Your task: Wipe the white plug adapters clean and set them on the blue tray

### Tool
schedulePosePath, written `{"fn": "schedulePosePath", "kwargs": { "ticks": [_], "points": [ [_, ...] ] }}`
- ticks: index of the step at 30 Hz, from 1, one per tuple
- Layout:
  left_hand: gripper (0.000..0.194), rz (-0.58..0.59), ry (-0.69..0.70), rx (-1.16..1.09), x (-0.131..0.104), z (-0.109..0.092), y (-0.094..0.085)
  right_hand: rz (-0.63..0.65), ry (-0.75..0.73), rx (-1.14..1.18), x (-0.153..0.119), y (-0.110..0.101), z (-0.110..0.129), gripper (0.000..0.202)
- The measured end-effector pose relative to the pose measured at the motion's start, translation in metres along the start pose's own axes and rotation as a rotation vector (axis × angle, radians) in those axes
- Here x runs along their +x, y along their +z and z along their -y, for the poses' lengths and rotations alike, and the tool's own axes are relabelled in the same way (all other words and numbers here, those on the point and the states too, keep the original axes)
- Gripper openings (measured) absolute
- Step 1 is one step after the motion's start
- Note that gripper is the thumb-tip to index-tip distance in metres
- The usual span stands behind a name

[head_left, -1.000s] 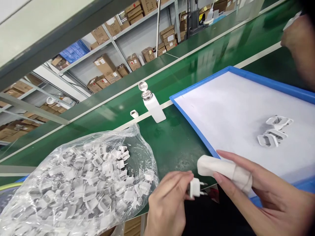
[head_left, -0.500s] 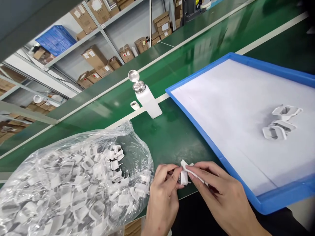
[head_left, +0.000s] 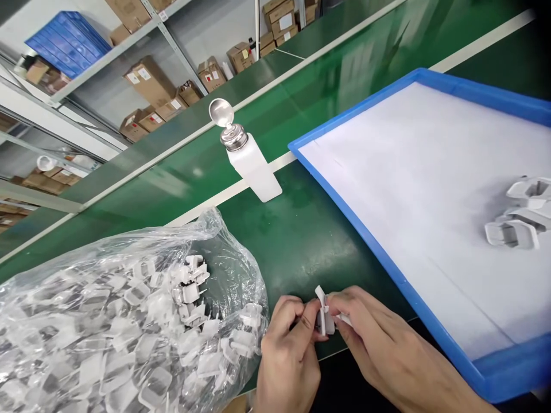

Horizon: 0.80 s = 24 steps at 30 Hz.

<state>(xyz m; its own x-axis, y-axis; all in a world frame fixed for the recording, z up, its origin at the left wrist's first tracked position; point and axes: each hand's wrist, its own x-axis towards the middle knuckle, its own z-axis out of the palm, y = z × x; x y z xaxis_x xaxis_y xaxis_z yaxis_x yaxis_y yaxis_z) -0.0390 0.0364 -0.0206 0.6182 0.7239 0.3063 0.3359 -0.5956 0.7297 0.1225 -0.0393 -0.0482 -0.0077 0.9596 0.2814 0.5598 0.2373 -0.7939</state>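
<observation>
Near the table's front edge, my left hand (head_left: pixel 290 347) pinches a small white plastic part (head_left: pixel 325 322) between thumb and fingers. My right hand (head_left: pixel 370 332) is closed on a white cloth (head_left: pixel 319 293), which touches the part; some of the cloth shows below its fingers. The fingertips of both hands almost meet and hide much of the part. To the left lies a clear plastic bag (head_left: pixel 215 223) full of similar white parts. Several white parts (head_left: pixel 512 234) rest at the right in a blue-rimmed tray (head_left: pixel 357 221) with a white lining.
A white bottle (head_left: pixel 253 169) with a raised metal pump top stands beyond the hands on the green table (head_left: pixel 297 229). Shelves behind hold cardboard boxes (head_left: pixel 150 83) and blue crates (head_left: pixel 69 43). The tray's rim runs close to my right hand.
The view has shifted, moving the tray parts rightward in the picture. The white part between my hands is turned differently, and the cloth is bunched closer to my right fingers.
</observation>
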Motion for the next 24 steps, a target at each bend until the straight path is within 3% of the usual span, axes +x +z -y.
{"fn": "schedulePosePath", "kwargs": {
  "ticks": [3,9,17,24],
  "points": [
    [0.046,-0.024,0.015,0.018,-0.001,0.001,0.000,-0.078,-0.059,-0.008,0.002,-0.001,0.005,0.026],
    [0.044,-0.008,-0.015,0.038,-0.004,0.000,0.001,-0.133,-0.155,-0.305,-0.006,-0.008,0.022,0.027],
    [0.044,0.003,-0.027,0.034,-0.003,-0.001,0.000,-0.117,-0.027,-0.059,0.003,0.000,0.016,0.026],
    [0.044,-0.001,-0.047,-0.002,-0.004,-0.002,0.001,-0.111,-0.126,-0.251,-0.005,-0.004,0.022,0.027]
  ]
}}
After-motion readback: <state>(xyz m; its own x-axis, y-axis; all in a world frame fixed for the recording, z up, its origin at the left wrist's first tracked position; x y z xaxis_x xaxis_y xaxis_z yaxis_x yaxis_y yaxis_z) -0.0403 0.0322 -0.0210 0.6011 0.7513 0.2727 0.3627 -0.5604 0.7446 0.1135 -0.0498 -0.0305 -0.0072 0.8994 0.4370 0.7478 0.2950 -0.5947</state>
